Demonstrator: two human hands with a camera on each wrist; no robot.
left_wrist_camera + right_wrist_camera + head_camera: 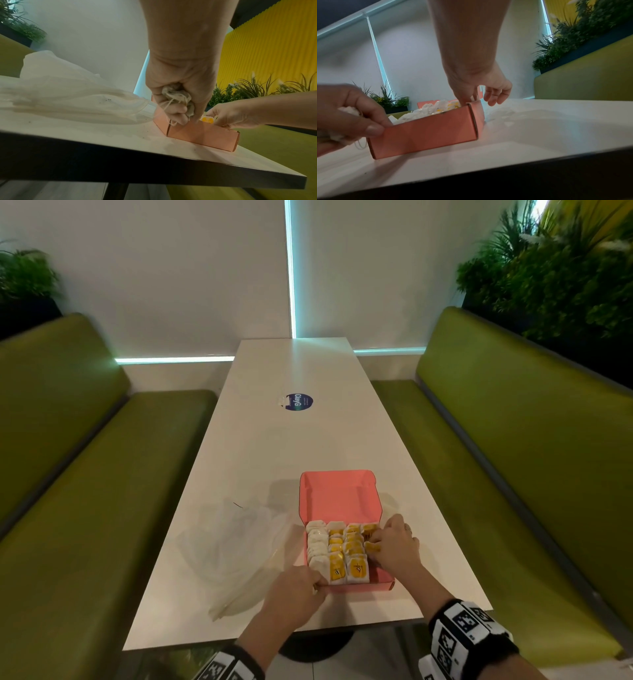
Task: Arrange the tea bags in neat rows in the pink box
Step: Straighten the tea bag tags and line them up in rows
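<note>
The pink box point(383, 578) stands open near the table's front edge, its lid point(339, 494) raised behind it. Tea bags point(337, 556) with yellow tags fill it in rows; the left row shows white. My left hand point(317, 583) sits at the box's near left corner, gripping a crumpled bunch of tea bags point(176, 97) with loose strings, thumb against the front wall point(426, 134). My right hand point(373, 546) reaches into the right side of the box and pinches a yellow-tagged tea bag point(207, 119). Its fingertips are hidden inside the box in the right wrist view.
A limp clear plastic bag point(236, 549) lies left of the box. A round blue sticker point(298, 402) is further up the white table point(274, 457). Green benches point(513, 457) flank both long sides. The table's front edge point(154, 169) is close to the box.
</note>
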